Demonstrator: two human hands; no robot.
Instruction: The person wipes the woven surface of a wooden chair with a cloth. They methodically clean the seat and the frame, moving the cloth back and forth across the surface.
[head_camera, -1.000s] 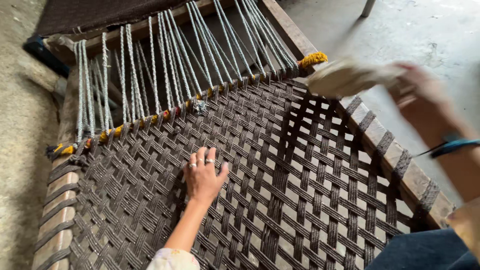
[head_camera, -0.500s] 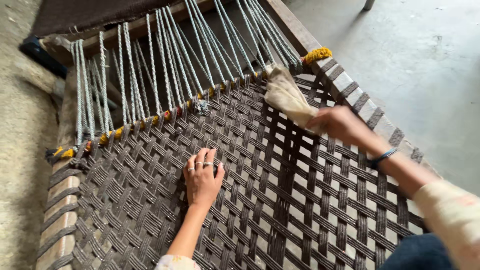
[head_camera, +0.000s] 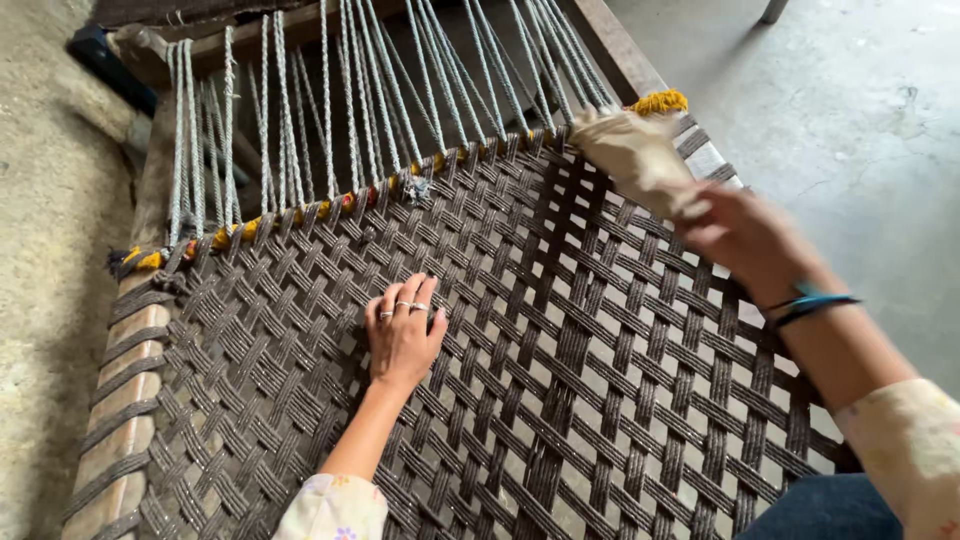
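Observation:
My left hand (head_camera: 402, 335) lies flat, fingers together, on the dark brown woven rope mesh (head_camera: 560, 380) of a cot. It wears rings. My right hand (head_camera: 745, 235) is blurred and grips a pale beige cloth (head_camera: 635, 155) held over the far right part of the weave. Blue bangles sit on that wrist. Grey tension cords (head_camera: 400, 90) run from the weave's yellow-bound edge (head_camera: 330, 205) up to the wooden end bar (head_camera: 240, 35).
The cot's wooden side rails run along the left (head_camera: 125, 400) and right (head_camera: 620, 50). A yellow tassel (head_camera: 658, 101) marks the far right corner. Grey concrete floor (head_camera: 850, 120) lies to the right, rough ground to the left.
My right hand with the cloth swung in from the right edge over the weave, then moved toward the far right corner. My left hand has stayed put.

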